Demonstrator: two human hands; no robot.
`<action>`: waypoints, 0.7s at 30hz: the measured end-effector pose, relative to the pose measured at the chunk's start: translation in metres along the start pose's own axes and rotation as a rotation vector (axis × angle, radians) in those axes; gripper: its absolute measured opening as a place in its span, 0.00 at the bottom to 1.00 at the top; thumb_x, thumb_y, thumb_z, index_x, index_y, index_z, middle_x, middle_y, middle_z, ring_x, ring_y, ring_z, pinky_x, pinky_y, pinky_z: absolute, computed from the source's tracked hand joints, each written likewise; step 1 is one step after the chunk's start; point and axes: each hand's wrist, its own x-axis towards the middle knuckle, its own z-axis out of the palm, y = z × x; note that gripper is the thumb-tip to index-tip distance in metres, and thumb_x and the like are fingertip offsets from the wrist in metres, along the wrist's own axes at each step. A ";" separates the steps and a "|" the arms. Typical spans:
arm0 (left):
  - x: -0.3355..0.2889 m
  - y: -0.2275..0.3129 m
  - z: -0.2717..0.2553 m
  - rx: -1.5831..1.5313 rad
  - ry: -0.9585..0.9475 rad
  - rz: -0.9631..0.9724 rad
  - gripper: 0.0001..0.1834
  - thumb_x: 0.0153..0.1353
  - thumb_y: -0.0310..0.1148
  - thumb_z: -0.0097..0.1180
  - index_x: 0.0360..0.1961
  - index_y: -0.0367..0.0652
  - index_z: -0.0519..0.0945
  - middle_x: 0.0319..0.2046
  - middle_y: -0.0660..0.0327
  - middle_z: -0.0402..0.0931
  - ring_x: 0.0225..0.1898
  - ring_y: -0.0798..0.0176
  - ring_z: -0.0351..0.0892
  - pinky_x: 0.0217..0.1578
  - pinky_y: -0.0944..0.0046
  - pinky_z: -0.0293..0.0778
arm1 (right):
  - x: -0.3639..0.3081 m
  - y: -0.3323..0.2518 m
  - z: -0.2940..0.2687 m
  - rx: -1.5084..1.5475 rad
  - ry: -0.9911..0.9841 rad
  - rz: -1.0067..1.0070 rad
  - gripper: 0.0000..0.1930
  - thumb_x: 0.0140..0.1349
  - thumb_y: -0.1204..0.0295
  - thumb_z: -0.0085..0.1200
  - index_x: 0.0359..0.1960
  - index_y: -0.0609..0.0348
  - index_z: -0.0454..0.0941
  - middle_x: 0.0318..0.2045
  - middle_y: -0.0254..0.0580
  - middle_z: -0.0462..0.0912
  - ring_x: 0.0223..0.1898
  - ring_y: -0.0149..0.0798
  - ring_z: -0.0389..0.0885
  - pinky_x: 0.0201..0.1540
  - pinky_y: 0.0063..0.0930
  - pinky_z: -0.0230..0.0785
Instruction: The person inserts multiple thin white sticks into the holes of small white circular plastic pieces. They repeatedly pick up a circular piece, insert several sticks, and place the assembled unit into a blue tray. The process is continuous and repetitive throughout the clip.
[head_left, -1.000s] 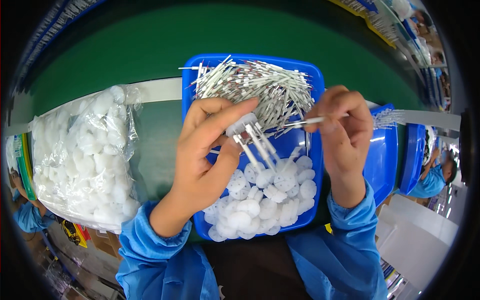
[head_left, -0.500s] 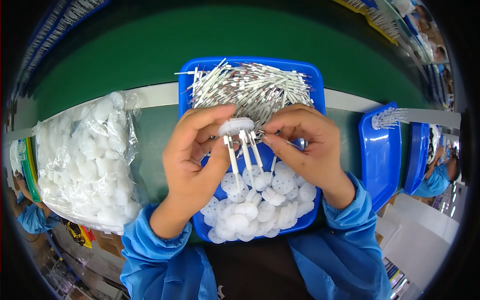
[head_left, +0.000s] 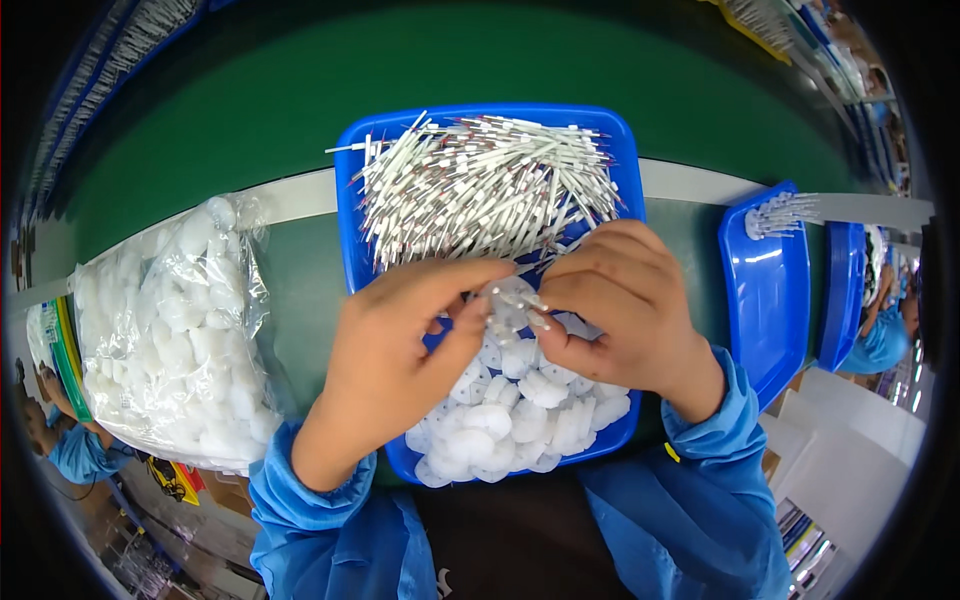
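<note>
A translucent white disc [head_left: 508, 300] is tilted between my hands, its face and several short white stick ends turned toward me. My left hand [head_left: 405, 345] pinches the disc's left edge between thumb and fingers. At the disc's right side, my right hand [head_left: 630, 305] has its thumb and forefinger closed on a thin white stick, mostly hidden by the fingers. Under my hands is a blue tray [head_left: 347, 215]. Its far half holds a heap of thin white sticks [head_left: 490, 185] with dark reddish tips; its near half holds a pile of white perforated discs [head_left: 500, 425].
Left of the tray lies a clear plastic bag [head_left: 175, 335] full of white discs. To the right, a blue tray [head_left: 768, 300] carries a disc with sticks [head_left: 780, 215] at its far end. Beyond runs a green surface [head_left: 500, 60]. People in blue sleeves sit at both sides.
The disc has tipped, so its sticks, which hung down toward me, now show end-on. Both hands have come lower and closer together, uncovering more of the stick heap.
</note>
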 end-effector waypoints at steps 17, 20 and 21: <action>0.004 -0.011 0.019 0.466 0.163 0.353 0.13 0.53 0.24 0.73 0.41 0.45 0.89 0.41 0.63 0.83 0.40 0.54 0.85 0.40 0.56 0.81 | -0.006 0.006 0.000 -0.037 -0.149 0.121 0.08 0.53 0.70 0.72 0.33 0.49 0.85 0.33 0.30 0.84 0.37 0.41 0.85 0.47 0.38 0.73; 0.005 -0.008 0.019 0.459 0.129 0.311 0.14 0.51 0.24 0.76 0.41 0.45 0.89 0.40 0.61 0.84 0.40 0.52 0.86 0.41 0.56 0.82 | -0.002 0.003 -0.006 -0.036 -0.214 0.174 0.08 0.53 0.70 0.72 0.33 0.48 0.85 0.33 0.30 0.85 0.37 0.41 0.86 0.46 0.39 0.74; 0.004 -0.009 0.019 0.471 0.120 0.303 0.14 0.51 0.24 0.76 0.40 0.45 0.89 0.40 0.61 0.84 0.40 0.52 0.86 0.40 0.56 0.82 | -0.002 0.001 -0.006 -0.032 -0.234 0.181 0.08 0.53 0.69 0.71 0.33 0.48 0.85 0.33 0.31 0.85 0.37 0.41 0.86 0.46 0.39 0.74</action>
